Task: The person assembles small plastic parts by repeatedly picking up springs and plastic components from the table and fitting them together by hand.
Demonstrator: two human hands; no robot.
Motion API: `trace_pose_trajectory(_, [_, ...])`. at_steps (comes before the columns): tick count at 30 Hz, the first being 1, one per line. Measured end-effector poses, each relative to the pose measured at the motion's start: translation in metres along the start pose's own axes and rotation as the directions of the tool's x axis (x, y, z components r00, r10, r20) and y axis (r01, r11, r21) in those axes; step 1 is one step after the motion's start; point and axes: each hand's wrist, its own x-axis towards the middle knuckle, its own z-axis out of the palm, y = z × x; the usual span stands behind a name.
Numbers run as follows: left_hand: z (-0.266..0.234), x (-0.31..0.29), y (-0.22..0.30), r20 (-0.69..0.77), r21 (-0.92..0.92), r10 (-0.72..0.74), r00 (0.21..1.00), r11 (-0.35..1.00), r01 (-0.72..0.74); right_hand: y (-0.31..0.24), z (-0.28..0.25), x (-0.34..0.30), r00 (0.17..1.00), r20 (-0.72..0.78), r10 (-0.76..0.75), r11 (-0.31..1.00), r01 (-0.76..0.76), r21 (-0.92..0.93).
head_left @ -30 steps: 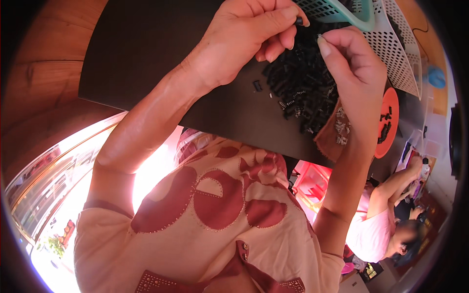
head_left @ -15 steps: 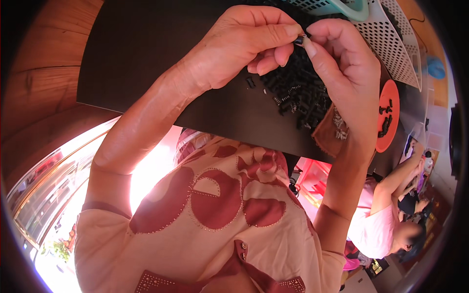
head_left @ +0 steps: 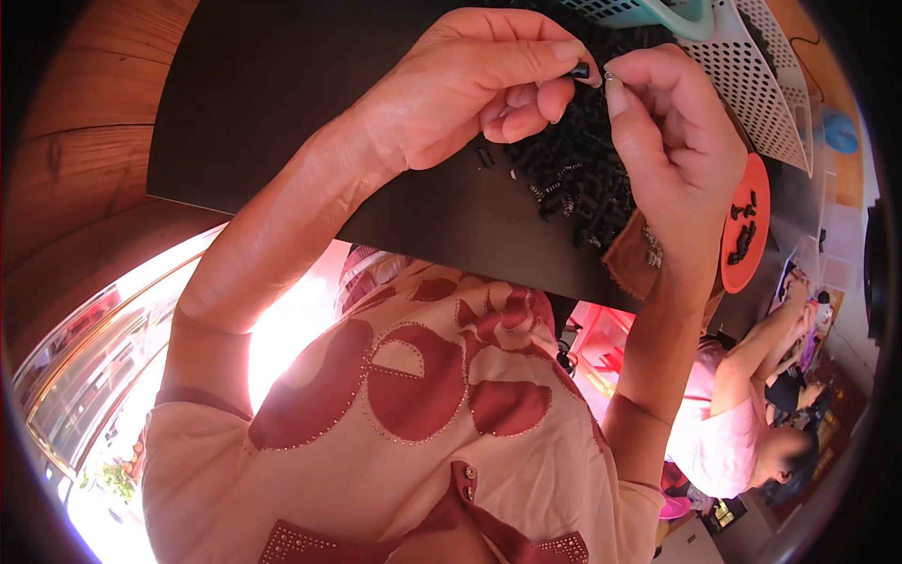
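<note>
Between the thumb and forefinger of my left hand [head_left: 489,80] is a small black plastic piece [head_left: 581,70], its end pointing right. My right hand [head_left: 672,127] pinches a tiny metal spring [head_left: 609,77] at its fingertips, a short gap from the black piece. Beneath both hands spreads a heap of black plastic pieces [head_left: 587,155] with springs scattered among them. One black piece [head_left: 484,157] lies apart on the dark table [head_left: 282,85]. More springs [head_left: 652,246] rest on a brown cloth-like piece [head_left: 625,256], partly hidden by my right wrist.
An orange plate [head_left: 738,275] holding several black pieces lies right of my right wrist. Behind it stand a white perforated basket [head_left: 775,117] and a teal basket [head_left: 691,23]. At far right another person in a pink top [head_left: 719,432] works with their hands.
My hands have drawn apart. The right hand has shifted slightly right with the spring, while the left keeps the black piece almost in place.
</note>
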Motion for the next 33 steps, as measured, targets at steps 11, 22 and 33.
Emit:
trace_pose_trajectory(11, [0.011, 0.001, -0.008, -0.047, 0.365, 0.136, 0.990, 0.925, -0.109, -0.014, -0.008, -0.003, 0.975, 0.056, 0.216, 0.976, -0.215, -0.036])
trace_pose_trajectory(22, [0.018, 0.001, -0.007, -0.044, 0.337, 0.118, 0.992, 0.937, -0.097, -0.023, -0.009, -0.004, 0.997, 0.076, -0.031, 0.948, 0.054, -0.313])
trace_pose_trajectory(33, [0.023, 0.002, -0.006, 0.000, 0.029, -0.061, 0.998, 0.998, 0.061, -0.044, -0.007, -0.002, 0.998, 0.053, -0.029, 0.911, 0.048, -0.409])
